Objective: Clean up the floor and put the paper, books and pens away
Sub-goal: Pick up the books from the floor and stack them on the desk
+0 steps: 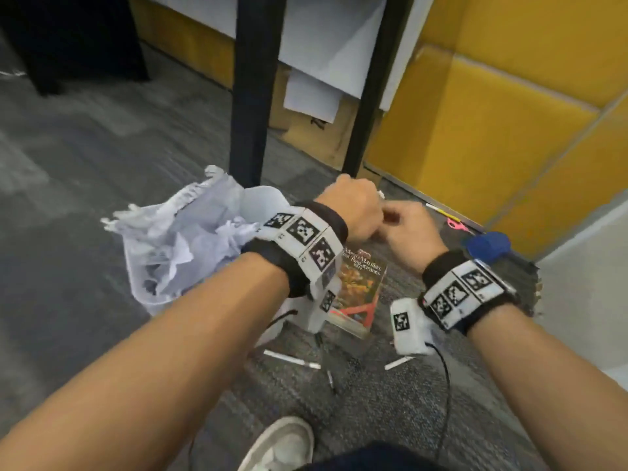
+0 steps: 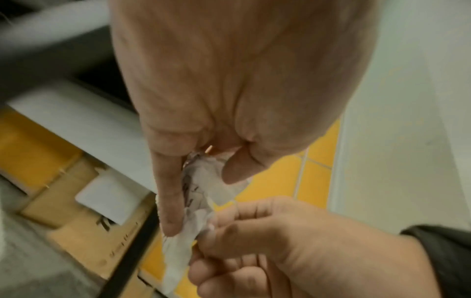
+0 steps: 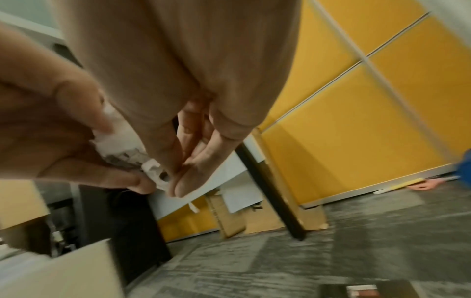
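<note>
Both hands met above a grey carpeted floor (image 1: 85, 171), sharing one crumpled scrap of white printed paper (image 2: 201, 193). The left hand (image 1: 351, 205) was curled, its forefinger and thumb pinching the upper part of the scrap. The right hand (image 1: 407, 232), fingers bent, pinched the scrap's lower end between thumb and fingertips (image 3: 178, 187). Both forearms reached forward from the body, wrists close together, backs of the hands turned up.

Directly below the hands, a paperback book with an orange pictured cover (image 1: 360, 287) lay flat on the floor. Just left of the book stood a translucent plastic bin stuffed with crumpled white paper (image 1: 176, 246). Nearer the person than the book, two white pens (image 1: 292, 360) (image 1: 399, 363) lay apart on the carpet. Beyond the book rose two black bench legs (image 1: 251, 90).
</note>
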The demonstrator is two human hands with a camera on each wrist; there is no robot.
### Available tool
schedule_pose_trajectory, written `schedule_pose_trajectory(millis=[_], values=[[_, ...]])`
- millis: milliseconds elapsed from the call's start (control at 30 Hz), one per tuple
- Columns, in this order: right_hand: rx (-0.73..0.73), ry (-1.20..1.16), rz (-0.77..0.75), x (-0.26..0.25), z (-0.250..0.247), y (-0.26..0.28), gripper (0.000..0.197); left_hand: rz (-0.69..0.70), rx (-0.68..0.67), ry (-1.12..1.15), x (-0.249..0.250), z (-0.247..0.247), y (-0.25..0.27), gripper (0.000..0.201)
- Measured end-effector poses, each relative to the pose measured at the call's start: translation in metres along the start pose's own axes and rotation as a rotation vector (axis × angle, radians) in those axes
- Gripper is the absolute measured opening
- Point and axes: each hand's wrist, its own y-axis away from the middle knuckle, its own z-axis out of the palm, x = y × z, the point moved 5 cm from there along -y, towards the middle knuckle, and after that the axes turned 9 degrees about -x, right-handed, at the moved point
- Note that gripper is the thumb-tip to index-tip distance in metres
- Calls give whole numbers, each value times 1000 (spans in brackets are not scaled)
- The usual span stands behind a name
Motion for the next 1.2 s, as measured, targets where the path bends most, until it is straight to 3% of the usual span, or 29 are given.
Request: schedule_pose_trajectory(millis=[167, 300, 400, 433, 500, 633, 700, 800, 867, 933, 1000, 1067, 1133, 1200], values=[[-100, 132, -102, -76, 61, -11, 12, -220, -27, -37, -73, -58, 62, 35], [-230, 420, -127, -93, 97, -14, 24, -352, -269, -170, -107, -46, 86, 32], [-172, 382, -127, -93, 92, -13, 28, -378, -357, -89, -105, -41, 88, 43], [-118, 329, -131, -92, 84, -12, 26, -368, -343, -86, -98, -47, 86, 46], [-15, 243, -112, -85, 63, -10, 19, -307, -275, -142, -76, -62, 77, 33], [79, 144, 54, -36, 28, -5, 18, -81, 20, -107, -9, -75, 53, 10], [79, 89, 182, 1, 17, 4, 29, -11, 46, 23, 16, -52, 34, 7], [-41, 96, 398, 72, 19, 20, 23, -23, -118, 141, 28, 19, -5, 14], [-135, 95, 537, 122, 30, 32, 8, -84, -232, 188, 19, 74, -32, 19], [-168, 39, 648, 165, 41, 43, 19, -169, -325, 213, 1, 126, -57, 25], [-185, -20, 728, 193, 52, 54, 31, -295, -328, 250, -24, 171, -77, 34], [-201, -89, 786, 216, 63, 57, 47, -411, -272, 314, -48, 201, -89, 51], [-178, -178, 835, 234, 73, 53, 65, -498, -252, 297, -70, 223, -98, 82], [-122, -308, 881, 242, 84, 47, 67, -555, -250, 260, -88, 242, -106, 105]])
